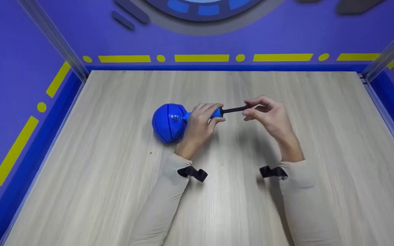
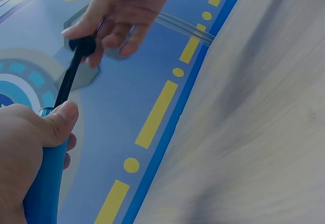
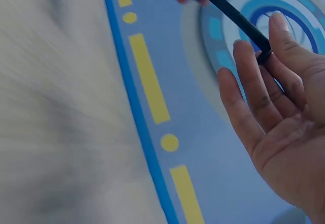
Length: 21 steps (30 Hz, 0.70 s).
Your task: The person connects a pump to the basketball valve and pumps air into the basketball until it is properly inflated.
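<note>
Two hands work one pump (image 1: 217, 113), lined up with a ball (image 1: 168, 123) at its tip. The left hand (image 1: 200, 123) wraps round the pump's blue barrel, thumb on the near side and fingers over the far side. The right hand (image 1: 268, 112) pinches the black handle (image 2: 83, 45) between thumb and fingertips, the other fingers loosely bent and apart from it.

As far as can be judged, the setting-up is done: the ball and pump meet end to end, and the rod (image 1: 234, 109) stands out of the barrel, bare between the two hands. The pumping itself looks well along but unfinished, since the ball has body yet is not quite round. What seems left is more air, then parting the pump from the ball. The joint is small in the head view, so how deep the tip sits in the ball is hard to say.

The ball lies to the left of the left hand, just beside its wrist, with the pale wooden table (image 1: 115, 191) beneath. It is deep blue and glossy, crossed by thin dark seams, with a bright patch of glare on the side nearest the pump. Its outline runs in flattish stretches and blunt corners, most plainly along the lower edge, as if the skin were a little slack.
</note>
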{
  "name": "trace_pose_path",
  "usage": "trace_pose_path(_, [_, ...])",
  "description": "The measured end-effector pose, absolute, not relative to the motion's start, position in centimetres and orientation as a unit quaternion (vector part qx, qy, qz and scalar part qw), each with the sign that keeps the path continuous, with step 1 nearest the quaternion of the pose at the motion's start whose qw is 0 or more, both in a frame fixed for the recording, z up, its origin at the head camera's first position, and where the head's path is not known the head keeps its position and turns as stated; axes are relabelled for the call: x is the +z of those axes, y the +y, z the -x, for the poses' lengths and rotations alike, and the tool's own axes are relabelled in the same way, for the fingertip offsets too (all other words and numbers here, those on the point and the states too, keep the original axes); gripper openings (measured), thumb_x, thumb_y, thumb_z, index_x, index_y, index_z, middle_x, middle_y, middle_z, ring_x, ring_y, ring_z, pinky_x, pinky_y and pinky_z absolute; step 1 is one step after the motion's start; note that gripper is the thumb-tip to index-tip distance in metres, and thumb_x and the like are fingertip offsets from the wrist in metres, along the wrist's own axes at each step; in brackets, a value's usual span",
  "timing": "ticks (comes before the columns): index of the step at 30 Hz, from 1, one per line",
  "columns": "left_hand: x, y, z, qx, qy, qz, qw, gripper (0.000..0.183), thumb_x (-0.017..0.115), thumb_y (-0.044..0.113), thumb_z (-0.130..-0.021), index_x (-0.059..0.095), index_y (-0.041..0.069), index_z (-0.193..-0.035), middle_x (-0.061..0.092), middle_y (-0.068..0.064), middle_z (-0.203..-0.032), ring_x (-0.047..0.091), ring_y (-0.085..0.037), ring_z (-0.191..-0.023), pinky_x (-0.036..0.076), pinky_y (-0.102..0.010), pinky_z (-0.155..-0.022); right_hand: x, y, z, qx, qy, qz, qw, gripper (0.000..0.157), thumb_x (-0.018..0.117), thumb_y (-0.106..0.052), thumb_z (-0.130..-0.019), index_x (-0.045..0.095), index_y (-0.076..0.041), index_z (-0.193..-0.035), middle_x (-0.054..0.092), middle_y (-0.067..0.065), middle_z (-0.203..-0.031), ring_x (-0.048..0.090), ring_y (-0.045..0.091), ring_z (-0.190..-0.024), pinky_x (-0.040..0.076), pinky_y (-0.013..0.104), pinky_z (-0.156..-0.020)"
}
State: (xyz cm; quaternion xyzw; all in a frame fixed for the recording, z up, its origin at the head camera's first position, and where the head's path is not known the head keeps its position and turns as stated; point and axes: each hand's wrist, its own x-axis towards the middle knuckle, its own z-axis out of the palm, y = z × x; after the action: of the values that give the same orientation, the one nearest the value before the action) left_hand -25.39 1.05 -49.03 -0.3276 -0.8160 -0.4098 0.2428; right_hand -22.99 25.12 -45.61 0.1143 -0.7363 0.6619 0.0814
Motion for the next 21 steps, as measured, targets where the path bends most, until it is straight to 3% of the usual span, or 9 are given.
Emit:
trace_pose_path(6, [-49.4,1.1,25.3,-0.390,-0.817,0.345,0.247,0.034,0.081,0.014,-0.095,0.074,-0.001,-0.125,0.076,-0.012,-0.120,0.067,-0.029,-0.111,0.051,-0.042,-0.101,-47.1,22.3,23.7,0.678,-0.725,-0.121,0.033,0.024,0.080,0.006,-0.091,0.070,0.015,-0.111,0.070,0.025,-0.113,0.076,0.023,-0.077,0.063,0.037,-0.079])
trace_pose_path(13, [-49.6,0.7,25.6,-0.374,-0.819,0.361,0.242,0.035,0.079,0.019,-0.095,0.075,0.001,-0.125,0.076,-0.011,-0.120,0.068,-0.029,-0.110,0.052,-0.041,-0.099,-46.8,22.7,23.3,0.598,-0.789,-0.133,0.045,0.029,0.085,-0.003,-0.091,0.075,0.007,-0.115,0.076,0.016,-0.099,0.074,0.032,-0.074,0.060,0.026,-0.070])
trace_pose_path(21, [-49.2,-0.3,26.1,-0.385,-0.819,0.342,0.255,0.036,0.079,0.022,-0.095,0.075,0.002,-0.125,0.076,-0.010,-0.120,0.068,-0.028,-0.110,0.052,-0.039,-0.101,-44.9,25.7,22.6,0.556,-0.816,-0.132,0.090,0.026,0.083,-0.007,-0.094,0.075,0.002,-0.117,0.073,0.012,-0.098,0.072,0.017,-0.077,0.052,0.022,-0.066])
